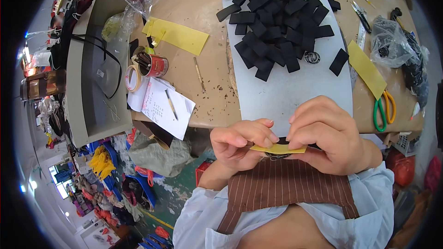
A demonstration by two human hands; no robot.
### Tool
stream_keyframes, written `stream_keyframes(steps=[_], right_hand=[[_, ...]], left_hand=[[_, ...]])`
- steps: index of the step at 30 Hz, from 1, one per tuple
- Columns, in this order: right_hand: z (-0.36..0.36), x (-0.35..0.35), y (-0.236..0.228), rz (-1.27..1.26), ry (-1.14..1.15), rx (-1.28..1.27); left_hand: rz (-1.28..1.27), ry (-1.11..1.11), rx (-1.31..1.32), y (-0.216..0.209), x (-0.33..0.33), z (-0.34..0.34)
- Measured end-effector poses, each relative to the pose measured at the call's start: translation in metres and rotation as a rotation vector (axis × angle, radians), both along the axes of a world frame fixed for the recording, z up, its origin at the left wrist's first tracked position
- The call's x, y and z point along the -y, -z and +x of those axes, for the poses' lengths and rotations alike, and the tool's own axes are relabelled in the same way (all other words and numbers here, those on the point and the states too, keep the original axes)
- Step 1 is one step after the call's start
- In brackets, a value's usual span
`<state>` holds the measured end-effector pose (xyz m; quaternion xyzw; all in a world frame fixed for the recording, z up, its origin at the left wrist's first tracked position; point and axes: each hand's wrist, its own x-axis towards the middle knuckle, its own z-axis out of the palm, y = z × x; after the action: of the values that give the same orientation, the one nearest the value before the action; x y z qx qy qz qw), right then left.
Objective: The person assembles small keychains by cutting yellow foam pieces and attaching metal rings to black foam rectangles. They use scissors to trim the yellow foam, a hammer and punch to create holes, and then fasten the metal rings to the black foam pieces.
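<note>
Close to my apron, both hands pinch a small yellow strip [280, 149] from its two ends. My left hand [237, 142] has its fingers closed on the left end, and my right hand [330, 133] grips the right end from above with the thumb beneath. Something dark, partly hidden, sits under and behind the strip; its kind is unclear. Past my hands, a heap of short black fabric pieces [281, 23] covers much of a white board [277, 94]. By the heap's lower right edge lie a round black-and-silver emblem [312, 57] and a single black piece [339, 62].
Scissors [379, 114] with green and orange handles and a yellow sheet [367, 69] lie at right, below snips [362, 17]. Leftward are another yellow sheet [180, 36], a red can of tools [158, 65], a tape roll [133, 78], a notebook [159, 110] and an open grey drawer [94, 110].
</note>
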<state>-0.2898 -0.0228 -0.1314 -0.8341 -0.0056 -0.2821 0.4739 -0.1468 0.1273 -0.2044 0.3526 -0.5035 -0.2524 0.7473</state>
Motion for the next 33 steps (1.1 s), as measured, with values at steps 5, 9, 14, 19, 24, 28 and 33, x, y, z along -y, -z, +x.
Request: stream_keyframes(steps=[5, 9, 14, 19, 24, 28, 33], right_hand=[[0.0, -0.006, 0.005, -0.014, 0.055, 0.004], [0.0, -0.008, 0.008, 0.03, 0.061, 0.01], [0.001, -0.008, 0.013, 0.085, 0.064, 0.033], [-0.001, -0.007, 0.016, 0.112, 0.092, 0.052], [-0.008, -0.007, 0.022, 0.104, 0.111, 0.062], [-0.015, -0.009, 0.025, 0.111, 0.13, 0.067], [-0.023, -0.008, 0.03, 0.113, 0.115, 0.067]], left_hand=[[0.028, -0.042, 0.024, 0.0, 0.002, -0.003], [0.03, -0.056, -0.018, 0.003, 0.001, -0.005], [0.054, -0.064, -0.039, 0.002, 0.0, -0.008], [0.079, -0.047, -0.027, 0.0, 0.003, -0.01], [0.13, -0.019, 0.025, -0.006, 0.004, -0.012], [0.173, 0.005, 0.076, -0.008, 0.006, -0.014], [0.137, 0.048, 0.138, -0.004, 0.01, -0.016]])
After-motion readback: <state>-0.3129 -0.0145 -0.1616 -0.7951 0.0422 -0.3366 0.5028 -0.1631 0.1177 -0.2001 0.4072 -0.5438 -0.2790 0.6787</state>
